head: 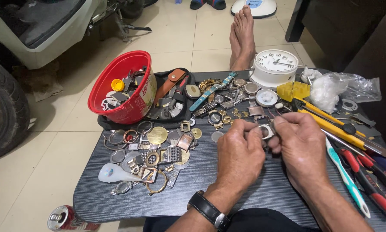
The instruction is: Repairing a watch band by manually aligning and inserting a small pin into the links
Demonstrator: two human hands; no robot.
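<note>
Frame centre: left hand [240,152] and right hand [302,148] meet above the dark surface [115,199], fingers of both clenched on a small silver watch case [266,131]. Red tub [135,109] of parts at upper left; white clock [275,66] above the hands.

Home floor used as watch-repair spot | low black table [227,189] on tiled floor [42,172] | strewn watch cases and parts [158,148], red tub [124,86] of spares left | screwdrivers, pliers [364,172] right | alarm clock [274,66] far | scooter tyre [4,111] far left
</note>
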